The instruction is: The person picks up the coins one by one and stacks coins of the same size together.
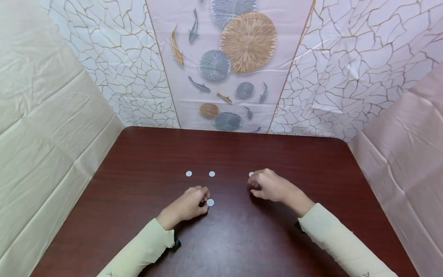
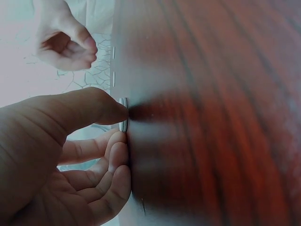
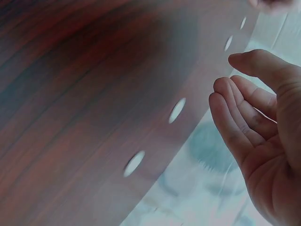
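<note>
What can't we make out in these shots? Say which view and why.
- Near disc: left wrist view, edge-on, partly behind the thumb of the left hand; single or stacked unclear.
- Far right disc: head view, partly covered by the right hand.
- Mark on left sleeve: head view, cut off by bottom edge.
- Pale shape: right wrist view, blurred, cut off by top edge.

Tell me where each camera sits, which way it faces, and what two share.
Head: on the head, facing forward and down at the wood-grain table; left hand, right hand and pale sleeves show.
Left wrist: on that wrist, facing across the table at a white disc; left hand close, right hand beyond.
Right wrist: on that wrist, facing across the table at four white discs; right hand close, perhaps left hand cornered.
Head and left wrist share both hands.
</note>
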A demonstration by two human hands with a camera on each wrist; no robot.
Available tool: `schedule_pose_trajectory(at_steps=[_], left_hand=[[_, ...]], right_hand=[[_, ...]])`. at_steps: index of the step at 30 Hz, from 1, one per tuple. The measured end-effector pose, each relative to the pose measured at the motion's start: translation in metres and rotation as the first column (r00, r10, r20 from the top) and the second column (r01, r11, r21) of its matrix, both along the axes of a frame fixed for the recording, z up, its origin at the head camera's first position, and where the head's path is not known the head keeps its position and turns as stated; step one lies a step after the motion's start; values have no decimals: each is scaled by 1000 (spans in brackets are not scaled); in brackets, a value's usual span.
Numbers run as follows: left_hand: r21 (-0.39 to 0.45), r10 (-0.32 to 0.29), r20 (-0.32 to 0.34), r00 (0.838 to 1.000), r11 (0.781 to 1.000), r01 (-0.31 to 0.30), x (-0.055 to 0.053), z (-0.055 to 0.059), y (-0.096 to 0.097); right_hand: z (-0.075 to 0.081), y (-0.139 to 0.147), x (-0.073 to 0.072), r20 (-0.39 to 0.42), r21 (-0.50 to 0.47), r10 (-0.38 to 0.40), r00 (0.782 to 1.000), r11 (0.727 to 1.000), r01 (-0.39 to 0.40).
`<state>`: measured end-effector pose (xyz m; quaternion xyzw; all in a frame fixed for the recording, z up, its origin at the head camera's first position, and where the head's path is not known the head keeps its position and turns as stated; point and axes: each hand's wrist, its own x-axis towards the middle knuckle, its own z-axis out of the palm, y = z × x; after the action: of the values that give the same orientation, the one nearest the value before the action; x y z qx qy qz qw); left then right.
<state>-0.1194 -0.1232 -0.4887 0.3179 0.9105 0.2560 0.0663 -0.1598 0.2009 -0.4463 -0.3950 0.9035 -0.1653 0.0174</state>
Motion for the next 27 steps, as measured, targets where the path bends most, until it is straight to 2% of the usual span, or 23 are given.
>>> schedule_pose_trajectory(at_steps=[5, 13, 18, 22, 27], left_hand=[[-3, 3, 10, 1000, 1000, -3, 0, 1, 0], [-16, 14, 29, 999, 1000, -13, 1, 3, 1], [-8, 11, 30, 999, 1000, -11, 1, 3, 0], [-8, 9, 26, 1000, 1000, -9, 1, 3, 0], [-7, 9, 23, 1000, 1000, -8, 1, 3, 1]], right_hand=[[-1, 36, -4, 12, 4, -106, 994, 994, 106], [-3, 76, -19, 50, -5, -250, 967, 968, 250], [-9, 83, -28, 74, 14, -279, 957, 960, 279], [-15, 82, -36, 75, 19, -268, 960, 963, 268], [-16, 79, -44, 129, 39, -269, 955, 963, 266]])
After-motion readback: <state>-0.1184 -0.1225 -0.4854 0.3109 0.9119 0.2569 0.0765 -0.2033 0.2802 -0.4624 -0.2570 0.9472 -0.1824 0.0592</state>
